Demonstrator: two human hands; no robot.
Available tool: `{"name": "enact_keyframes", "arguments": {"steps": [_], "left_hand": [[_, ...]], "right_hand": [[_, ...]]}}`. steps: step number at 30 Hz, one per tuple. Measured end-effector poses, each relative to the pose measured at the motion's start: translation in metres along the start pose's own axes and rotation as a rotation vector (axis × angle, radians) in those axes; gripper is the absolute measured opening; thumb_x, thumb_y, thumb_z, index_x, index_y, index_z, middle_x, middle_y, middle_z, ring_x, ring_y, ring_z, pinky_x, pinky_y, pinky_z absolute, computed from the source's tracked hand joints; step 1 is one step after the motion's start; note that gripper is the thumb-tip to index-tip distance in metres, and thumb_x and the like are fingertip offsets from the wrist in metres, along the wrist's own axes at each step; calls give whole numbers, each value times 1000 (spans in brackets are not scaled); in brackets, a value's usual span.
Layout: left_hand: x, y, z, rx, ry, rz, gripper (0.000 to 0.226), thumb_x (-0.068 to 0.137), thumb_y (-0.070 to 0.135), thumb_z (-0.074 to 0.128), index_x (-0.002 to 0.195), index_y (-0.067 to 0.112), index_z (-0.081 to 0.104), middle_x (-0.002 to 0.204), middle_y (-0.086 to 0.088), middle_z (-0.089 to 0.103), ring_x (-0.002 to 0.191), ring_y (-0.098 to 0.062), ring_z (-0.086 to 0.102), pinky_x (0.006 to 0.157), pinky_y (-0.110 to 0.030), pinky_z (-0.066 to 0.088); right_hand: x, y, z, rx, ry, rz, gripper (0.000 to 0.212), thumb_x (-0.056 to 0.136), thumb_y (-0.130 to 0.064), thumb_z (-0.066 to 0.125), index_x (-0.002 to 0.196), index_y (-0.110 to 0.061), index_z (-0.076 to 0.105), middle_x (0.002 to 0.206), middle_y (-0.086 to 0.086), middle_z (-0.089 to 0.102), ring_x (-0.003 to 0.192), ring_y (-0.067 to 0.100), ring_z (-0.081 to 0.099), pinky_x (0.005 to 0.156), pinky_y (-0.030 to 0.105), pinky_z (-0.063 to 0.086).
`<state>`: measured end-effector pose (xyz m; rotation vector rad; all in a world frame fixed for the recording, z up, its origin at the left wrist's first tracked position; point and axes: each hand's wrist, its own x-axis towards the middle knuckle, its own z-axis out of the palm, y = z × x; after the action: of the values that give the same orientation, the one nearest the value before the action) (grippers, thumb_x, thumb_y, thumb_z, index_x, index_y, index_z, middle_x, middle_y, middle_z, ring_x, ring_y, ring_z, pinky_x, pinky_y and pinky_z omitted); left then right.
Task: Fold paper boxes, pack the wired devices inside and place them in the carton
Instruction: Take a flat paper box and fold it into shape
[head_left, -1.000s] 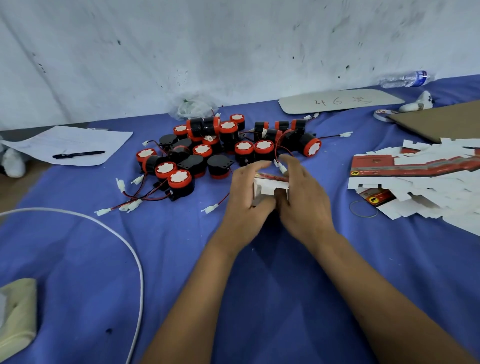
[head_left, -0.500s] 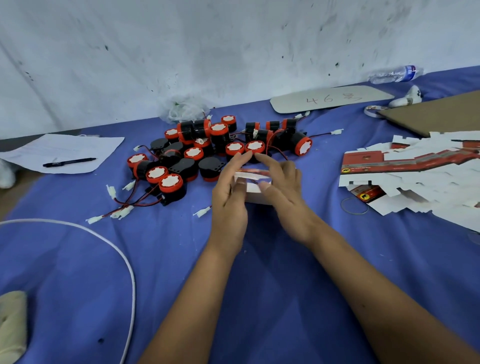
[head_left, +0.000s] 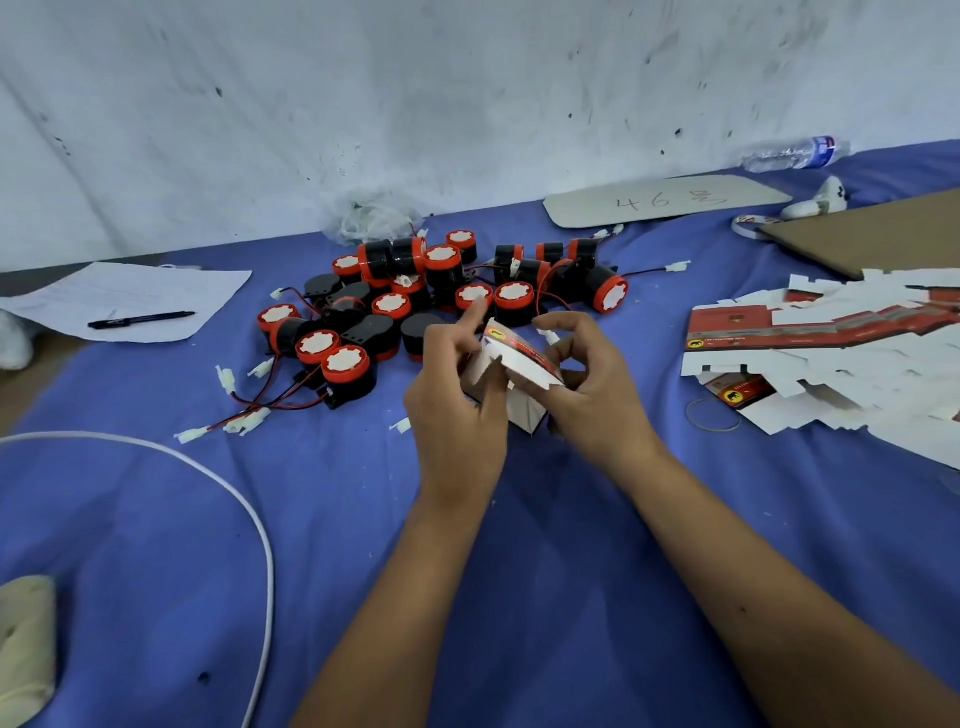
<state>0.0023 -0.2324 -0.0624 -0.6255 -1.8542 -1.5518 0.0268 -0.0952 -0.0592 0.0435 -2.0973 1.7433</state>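
A small red-and-white paper box (head_left: 511, 371) is held over the blue table between both hands, its top flap raised and tilted. My left hand (head_left: 457, 405) grips its left side, index finger lifted toward the flap. My right hand (head_left: 592, 395) grips the right side with curled fingers; a white wire connector (head_left: 550, 336) shows by its fingertips. Behind lies a heap of several black-and-red wired devices (head_left: 441, 301) with red wires and white plugs. Flat unfolded box blanks (head_left: 831, 353) are stacked at the right. A brown carton flap (head_left: 872, 234) lies at the far right.
A sheet of paper (head_left: 130, 301) with a black pen (head_left: 140, 319) sits at the left. A white cable (head_left: 218, 478) curves across the near left. A grey board (head_left: 665, 200), a plastic bottle (head_left: 795, 153), a tape roll (head_left: 748, 226) and a rubber band (head_left: 711, 415) lie to the right.
The box has been lifted and tilted, and its top flap now stands open. Both hands went from pressing on the box to gripping its sides.
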Motion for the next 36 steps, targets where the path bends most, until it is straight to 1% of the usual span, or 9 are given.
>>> {"name": "enact_keyframes", "arguments": {"steps": [2, 5, 10, 13, 16, 19, 26, 33, 36], "left_hand": [[1, 1, -3, 51, -77, 78, 21, 100, 12, 62, 121, 8, 61, 135, 1, 66, 127, -4, 58, 97, -32, 53], [3, 0, -3, 87, -204, 107, 40, 103, 17, 54, 142, 8, 56, 154, -1, 51, 150, -16, 38, 117, -46, 41], [4, -1, -3, 165, -415, 108, 66, 102, 28, 57, 161, 21, 31, 172, 2, 13, 158, -13, 16, 121, -45, 36], [5, -3, -3, 210, -419, 143, 70, 98, 37, 62, 160, 23, 33, 170, 3, 18, 156, -15, 22, 120, -44, 37], [7, -6, -5, 235, -386, 150, 69, 95, 27, 66, 158, 21, 39, 165, -2, 30, 153, -18, 29, 119, -46, 37], [8, -7, -6, 205, -343, 129, 66, 94, 15, 70, 155, 19, 46, 159, -6, 38, 149, -21, 37, 117, -45, 39], [14, -3, -9, 269, -292, 132, 43, 106, 24, 50, 148, 14, 55, 156, -15, 43, 146, -29, 42, 112, -46, 44], [8, 5, -4, 301, -169, 131, 35, 105, 22, 54, 138, 16, 66, 138, -13, 56, 122, -29, 57, 94, -44, 54], [4, 4, -2, 320, -148, 177, 36, 103, 21, 49, 129, 13, 72, 139, -8, 56, 123, -24, 55, 96, -38, 52]], "right_hand": [[-1, -2, 1, 133, 21, 86, 41, 82, -41, 79, 106, -22, 51, 88, 15, 55, 47, 21, 55, 40, 29, 44], [2, -1, 0, 223, 77, 122, 48, 90, -38, 75, 90, -5, 39, 82, 18, 46, 58, 31, 57, 42, 31, 48], [3, -4, -3, 487, -9, 249, 66, 84, -41, 72, 111, 15, 49, 92, 19, 54, 82, 32, 58, 67, 37, 57], [3, -2, -3, 520, 26, 275, 53, 95, -33, 67, 119, 12, 53, 92, 18, 61, 88, 33, 61, 77, 45, 54], [1, -3, -1, 447, -7, 246, 36, 95, -39, 67, 108, -6, 69, 93, 28, 65, 84, 38, 64, 67, 40, 58], [-1, -9, 0, 389, -75, 209, 21, 92, -46, 67, 92, -28, 78, 82, 14, 67, 75, 35, 57, 57, 35, 57], [-7, -18, -1, 633, -442, 222, 62, 74, -77, 66, 82, -15, 65, 92, 8, 69, 72, 21, 59, 62, 35, 57], [-10, -21, 12, 416, -111, 267, 73, 80, -60, 73, 99, 9, 59, 83, 19, 59, 56, 22, 54, 45, 30, 48], [-11, -19, 14, 453, -59, 296, 67, 80, -50, 76, 115, -2, 47, 82, 17, 64, 55, 25, 57, 44, 31, 48]]}}
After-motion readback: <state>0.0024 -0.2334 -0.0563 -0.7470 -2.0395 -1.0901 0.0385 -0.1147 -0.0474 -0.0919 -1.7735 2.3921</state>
